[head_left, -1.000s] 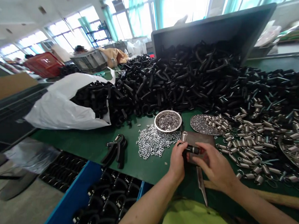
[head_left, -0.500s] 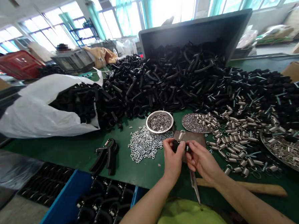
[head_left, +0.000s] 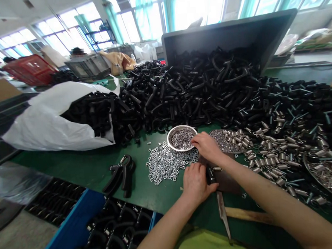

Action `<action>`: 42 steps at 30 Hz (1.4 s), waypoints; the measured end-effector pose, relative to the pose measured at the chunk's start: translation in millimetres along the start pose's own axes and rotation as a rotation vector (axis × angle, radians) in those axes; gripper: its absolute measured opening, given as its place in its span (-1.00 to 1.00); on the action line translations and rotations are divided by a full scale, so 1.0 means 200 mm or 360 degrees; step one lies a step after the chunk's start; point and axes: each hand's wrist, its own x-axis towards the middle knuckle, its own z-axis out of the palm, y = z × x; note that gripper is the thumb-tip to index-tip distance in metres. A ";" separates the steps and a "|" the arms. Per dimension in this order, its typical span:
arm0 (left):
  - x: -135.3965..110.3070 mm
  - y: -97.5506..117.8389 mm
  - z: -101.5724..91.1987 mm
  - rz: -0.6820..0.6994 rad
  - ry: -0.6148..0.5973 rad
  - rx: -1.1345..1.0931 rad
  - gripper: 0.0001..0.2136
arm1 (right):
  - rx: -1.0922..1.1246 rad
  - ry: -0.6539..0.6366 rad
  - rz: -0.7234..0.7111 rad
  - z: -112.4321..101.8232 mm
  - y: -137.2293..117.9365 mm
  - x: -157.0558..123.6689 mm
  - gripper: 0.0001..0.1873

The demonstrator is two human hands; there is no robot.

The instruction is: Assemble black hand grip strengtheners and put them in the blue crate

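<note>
Far left, a white sack [head_left: 43,125] spills black handles, and near it a blue crate [head_left: 74,233] holds more of them in rows. On the green table [head_left: 81,162], a pair of assembled black hand grippers [head_left: 120,175] lies on its side beside a heap of loose steel nuts [head_left: 165,163].

My left hand [head_left: 195,184] is curled, its fingers closed against a black handle [head_left: 210,175] that stands on a brown pad [head_left: 224,181], with a spring end showing at its top. My right hand [head_left: 207,142] reaches far, fingers pressed together at the rim of a steel bowl of nuts [head_left: 182,137]; I can't tell whether they pinch anything.

Near me lies a knife [head_left: 223,214] with a wooden handle [head_left: 248,215]. Beyond my right hand is a metal tray [head_left: 224,140] of nuts and springs, then scattered coil springs [head_left: 268,160]. A great pile of black handles [head_left: 197,93] spills from a tipped grey bin [head_left: 228,32].
</note>
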 end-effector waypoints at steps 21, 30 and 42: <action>0.02 -0.03 0.02 0.0231 -0.0113 0.0602 -0.49 | 0.0038 -0.0048 -0.0078 0.23 0.04 0.29 -0.85; 0.02 -0.01 0.02 0.0282 -0.0160 0.0964 -0.47 | 0.0356 0.0053 -0.0014 0.23 0.09 0.23 -0.90; 0.03 -0.03 0.02 0.0293 -0.0146 0.0945 -0.47 | 0.0634 0.0097 -0.0030 0.03 0.09 -0.13 -0.83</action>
